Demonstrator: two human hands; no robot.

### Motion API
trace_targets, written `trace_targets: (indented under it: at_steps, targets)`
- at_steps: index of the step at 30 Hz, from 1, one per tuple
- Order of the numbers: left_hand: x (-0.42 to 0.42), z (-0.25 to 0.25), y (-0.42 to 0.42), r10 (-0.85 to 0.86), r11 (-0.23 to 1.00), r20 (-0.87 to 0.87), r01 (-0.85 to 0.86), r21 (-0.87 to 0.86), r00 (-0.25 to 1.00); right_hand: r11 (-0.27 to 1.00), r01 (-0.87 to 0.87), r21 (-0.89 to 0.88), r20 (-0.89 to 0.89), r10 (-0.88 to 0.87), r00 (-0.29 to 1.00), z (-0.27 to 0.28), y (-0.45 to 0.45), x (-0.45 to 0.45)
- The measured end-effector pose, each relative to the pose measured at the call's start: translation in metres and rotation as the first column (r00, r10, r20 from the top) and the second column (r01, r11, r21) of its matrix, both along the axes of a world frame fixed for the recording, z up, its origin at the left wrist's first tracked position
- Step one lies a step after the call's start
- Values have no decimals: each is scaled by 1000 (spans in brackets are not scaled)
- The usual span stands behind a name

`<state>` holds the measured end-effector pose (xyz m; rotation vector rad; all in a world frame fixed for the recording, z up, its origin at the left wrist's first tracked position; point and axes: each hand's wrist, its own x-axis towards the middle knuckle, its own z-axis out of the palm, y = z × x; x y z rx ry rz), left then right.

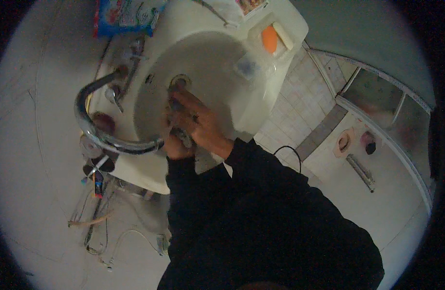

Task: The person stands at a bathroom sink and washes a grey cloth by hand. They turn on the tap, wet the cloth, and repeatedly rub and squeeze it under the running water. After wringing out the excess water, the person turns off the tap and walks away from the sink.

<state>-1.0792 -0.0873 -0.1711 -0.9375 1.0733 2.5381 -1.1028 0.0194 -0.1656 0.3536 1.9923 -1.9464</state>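
Both my hands are together over the grey-white basin (pixel 215 54) of a washbasin, close to the mouth of a curved chrome tap (pixel 113 146). My right hand (pixel 200 117) lies across my left hand (pixel 176 143), its fingers pointing towards the drain (pixel 180 80). Much of the left hand is hidden beneath it, and blur covers the fingers of both. Whether something small is between the palms cannot be made out. A shiny pale patch shows beside the left wrist; it could be water or a band. Black sleeves cover both arms to the wrists.
On the basin's corner lie an orange soap bar (pixel 269 39) and a pale bar (pixel 282 36). A bluish translucent piece (pixel 247 67) sits on the basin's slope. Left are a tap lever (pixel 114 96), a blue packet (pixel 128 18) and toothbrushes (pixel 97 181). A glazed partition frame (pixel 385 145) stands right.
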Motion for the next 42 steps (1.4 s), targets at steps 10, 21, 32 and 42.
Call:
trace_targets:
  at_steps: [10, 21, 32, 42]
  targets:
    - [0, 19, 14, 152, 987, 219, -134, -94, 964, 994, -96, 48, -222, 104, 969, 0, -5, 0]
    - [37, -39, -31, 36, 998, 129, -41, 39, 991, 991, -130, 43, -255, 136, 957, -1, -6, 14]
    - [17, -25, -38, 24, 998, 97, -18, -68, 995, 966, -168, 196, -371, 232, 899, 7, -14, 13]
    - [11, -23, -48, -71, 977, 16, 73, -199, 997, 988, -91, 125, -389, 133, 911, 5, -17, 10]
